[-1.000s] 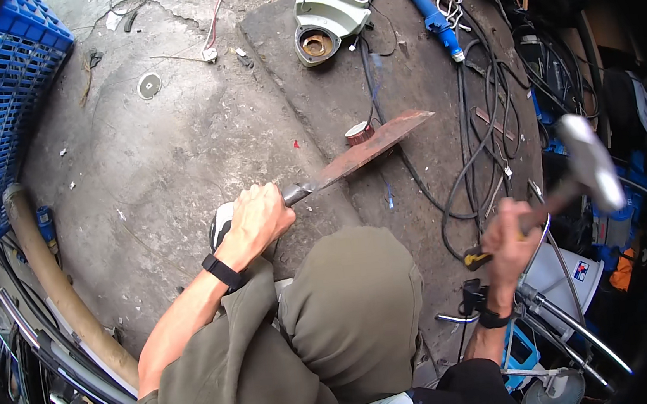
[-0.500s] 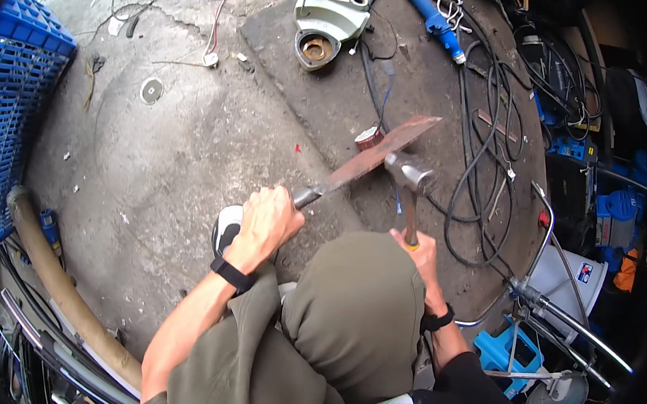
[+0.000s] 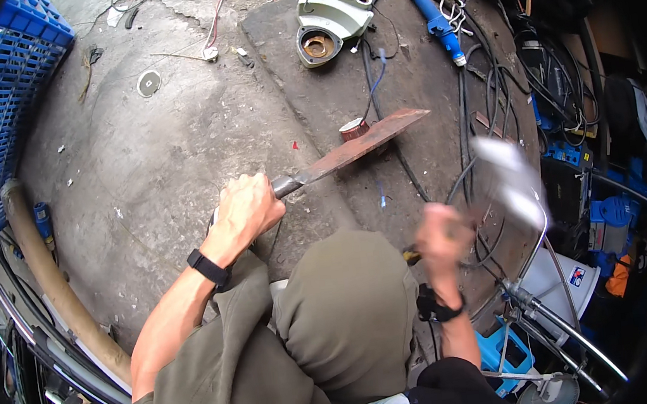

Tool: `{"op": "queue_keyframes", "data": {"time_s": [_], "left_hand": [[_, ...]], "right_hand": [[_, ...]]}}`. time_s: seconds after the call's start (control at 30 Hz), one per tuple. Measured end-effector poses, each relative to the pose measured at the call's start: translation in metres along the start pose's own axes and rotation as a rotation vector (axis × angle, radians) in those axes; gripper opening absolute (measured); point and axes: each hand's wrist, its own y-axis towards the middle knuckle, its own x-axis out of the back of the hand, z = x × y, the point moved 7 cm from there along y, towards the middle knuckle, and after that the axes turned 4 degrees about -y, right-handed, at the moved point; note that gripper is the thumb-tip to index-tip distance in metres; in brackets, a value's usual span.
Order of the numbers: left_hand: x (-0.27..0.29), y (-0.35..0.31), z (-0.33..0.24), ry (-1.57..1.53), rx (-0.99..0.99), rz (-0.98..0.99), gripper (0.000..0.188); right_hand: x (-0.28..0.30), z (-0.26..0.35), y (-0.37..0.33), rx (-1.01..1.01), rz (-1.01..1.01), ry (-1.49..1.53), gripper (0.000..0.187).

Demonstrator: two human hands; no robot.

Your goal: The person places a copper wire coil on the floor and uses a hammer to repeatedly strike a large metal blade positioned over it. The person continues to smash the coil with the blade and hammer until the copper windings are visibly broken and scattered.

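My left hand is closed around the grey tubular handle of a machete-like knife. Its long rusty blade points to the upper right, low over the floor. Just behind the blade is a small round reddish-brown part with a pale top, partly hidden by it; whether they touch I cannot tell. My right hand, smeared by motion, grips a hammer by its handle. The hammer's silver head is a blur out to the right, well apart from the blade.
A pale metal housing lies at the far middle. Blue plug connectors and tangled black cables run down the right. A blue crate and tan tube stand left; a white bucket and metal tubing sit near right.
My right hand has swung the hammer away from the blade to the right. The knife, still in my left hand, appears slightly farther left.
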Motion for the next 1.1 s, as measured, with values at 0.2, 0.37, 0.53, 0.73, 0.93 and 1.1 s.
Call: {"op": "queue_keyframes", "data": {"time_s": [0.2,0.37,0.53,0.73,0.93,1.1], "left_hand": [[0.020,0.016,0.022,0.041,0.056,-0.149,0.019],[0.009,0.007,0.013,0.008,0.072,-0.066,0.021],[0.010,0.002,0.017,0.026,0.106,-0.060,0.021],[0.008,0.006,0.015,-0.022,0.094,-0.037,0.021],[0.012,0.015,0.019,0.000,0.095,-0.065,0.020],[0.011,0.006,0.010,0.021,0.117,0.026,0.026]], "right_hand": [[-0.053,-0.064,-0.007,-0.468,0.251,0.111,0.034],[0.014,-0.028,0.006,-0.490,0.151,0.037,0.032],[0.069,0.109,0.069,0.108,-0.100,0.232,0.032],[-0.004,0.050,0.034,0.114,-0.002,0.174,0.017],[-0.069,-0.017,0.022,-0.219,0.344,-0.168,0.041],[-0.015,0.013,0.033,-0.306,0.242,-0.137,0.035]]}}
